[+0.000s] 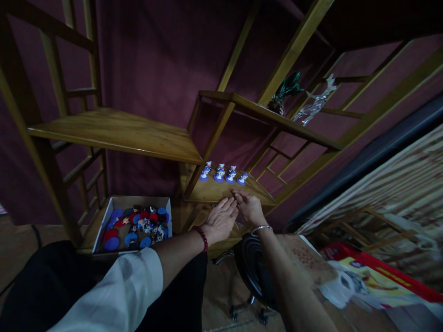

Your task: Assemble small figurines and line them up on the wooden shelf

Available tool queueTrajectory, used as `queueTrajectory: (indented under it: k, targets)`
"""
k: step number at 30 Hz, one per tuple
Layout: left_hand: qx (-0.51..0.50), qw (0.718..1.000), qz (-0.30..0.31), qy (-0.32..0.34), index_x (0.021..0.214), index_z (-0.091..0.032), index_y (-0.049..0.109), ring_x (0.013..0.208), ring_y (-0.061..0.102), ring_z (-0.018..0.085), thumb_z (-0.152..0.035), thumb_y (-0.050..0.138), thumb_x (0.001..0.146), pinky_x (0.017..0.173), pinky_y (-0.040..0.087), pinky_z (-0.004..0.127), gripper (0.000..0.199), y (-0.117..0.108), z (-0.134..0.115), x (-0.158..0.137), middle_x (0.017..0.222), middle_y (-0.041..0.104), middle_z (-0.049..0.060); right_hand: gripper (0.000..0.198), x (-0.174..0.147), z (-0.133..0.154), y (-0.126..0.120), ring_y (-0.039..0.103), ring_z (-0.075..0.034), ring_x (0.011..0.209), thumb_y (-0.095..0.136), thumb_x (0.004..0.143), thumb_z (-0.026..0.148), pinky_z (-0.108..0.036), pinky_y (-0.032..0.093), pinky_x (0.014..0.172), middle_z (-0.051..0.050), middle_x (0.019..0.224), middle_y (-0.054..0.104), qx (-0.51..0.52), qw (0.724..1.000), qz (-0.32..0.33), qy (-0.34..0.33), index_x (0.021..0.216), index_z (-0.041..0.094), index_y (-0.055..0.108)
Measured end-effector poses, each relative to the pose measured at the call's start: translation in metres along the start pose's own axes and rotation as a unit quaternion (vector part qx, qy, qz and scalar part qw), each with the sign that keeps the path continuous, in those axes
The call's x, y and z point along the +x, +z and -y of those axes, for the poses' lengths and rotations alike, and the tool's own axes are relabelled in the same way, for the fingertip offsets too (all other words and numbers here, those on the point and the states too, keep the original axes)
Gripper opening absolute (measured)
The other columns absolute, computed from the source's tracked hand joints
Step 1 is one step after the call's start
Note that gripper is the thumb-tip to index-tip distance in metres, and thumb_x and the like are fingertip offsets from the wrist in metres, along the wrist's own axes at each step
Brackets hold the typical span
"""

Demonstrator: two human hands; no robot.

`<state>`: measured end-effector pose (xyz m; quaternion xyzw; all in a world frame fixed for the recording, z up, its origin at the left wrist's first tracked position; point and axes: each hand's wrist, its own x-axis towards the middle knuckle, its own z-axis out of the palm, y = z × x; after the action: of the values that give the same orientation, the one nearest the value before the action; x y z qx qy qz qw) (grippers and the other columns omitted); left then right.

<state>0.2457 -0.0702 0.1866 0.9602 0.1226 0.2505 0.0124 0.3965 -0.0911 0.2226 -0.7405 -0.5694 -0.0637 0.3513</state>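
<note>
Several small white-and-blue figurines (219, 174) on round purple bases stand in two rows on a low wooden shelf (207, 191). Just in front of its edge, my left hand (221, 220) is stretched out with its fingers nearly straight, nothing visible in it. Beside it, my right hand (249, 207) has its fingertips pinched together over the shelf's front edge, close to the figurines; whatever they may hold is too small or hidden to make out. An open cardboard box (106, 221) at the lower left holds many figurines with red, blue and purple bases.
A wider wooden shelf (114, 131) juts out above the box. On the upper right shelf stand a clear deer-shaped ornament (314, 103) and a dark green ornament (287, 90). A black wheeled stool (254, 263) is below my right arm. A red-and-yellow package (384, 276) lies at right.
</note>
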Motion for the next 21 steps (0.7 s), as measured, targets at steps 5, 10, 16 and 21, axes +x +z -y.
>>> queueTrajectory:
  k: [5, 10, 16, 21]
  targets:
    - [-0.018, 1.0, -0.02, -0.005, 0.127, 0.002, 0.04, 0.136, 0.02, 0.024, -0.02, 0.045, 0.076, 0.113, 0.012, 0.038, 0.056, 0.0, 0.0, -0.012, 0.141, 0.034, 0.021, 0.027, -0.025, 0.013, 0.01, 0.064, -0.02, 0.092, 0.046, 0.081, 0.031, -0.037, 0.048, 0.088, -0.01, 0.097, 0.069, 0.027, 0.999, -0.04, -0.018, 0.09, 0.018, 0.068]
    - [-0.039, 0.999, -0.025, -0.013, 0.131, 0.003, 0.033, 0.137, 0.017, 0.023, -0.019, 0.047, 0.076, 0.113, 0.015, 0.039, 0.062, -0.001, 0.002, -0.029, 0.142, 0.031, 0.022, 0.028, -0.045, 0.024, 0.021, 0.062, -0.021, 0.095, 0.045, 0.082, 0.035, -0.04, 0.047, 0.09, -0.011, 0.098, 0.069, 0.049, 0.995, -0.072, -0.048, 0.087, 0.018, 0.067]
    - [-0.031, 0.999, -0.004, -0.041, 0.132, 0.0, 0.032, 0.137, 0.015, 0.022, -0.017, 0.038, 0.081, 0.113, 0.017, 0.04, 0.054, -0.002, 0.009, -0.056, 0.143, 0.03, 0.019, 0.029, -0.072, 0.051, 0.04, 0.056, -0.023, 0.105, 0.044, 0.083, 0.034, -0.044, 0.041, 0.095, -0.011, 0.106, 0.065, 0.021, 0.989, -0.12, -0.078, 0.093, 0.019, 0.066]
    - [-0.043, 0.997, 0.003, -0.058, 0.13, 0.003, 0.035, 0.137, 0.012, 0.023, -0.019, 0.038, 0.082, 0.113, 0.015, 0.039, 0.053, 0.003, 0.02, -0.087, 0.143, 0.029, 0.02, 0.03, -0.1, 0.075, 0.066, 0.049, -0.024, 0.114, 0.043, 0.084, 0.032, -0.043, 0.038, 0.098, -0.013, 0.124, 0.054, 0.016, 0.989, -0.132, -0.072, 0.095, 0.016, 0.066]
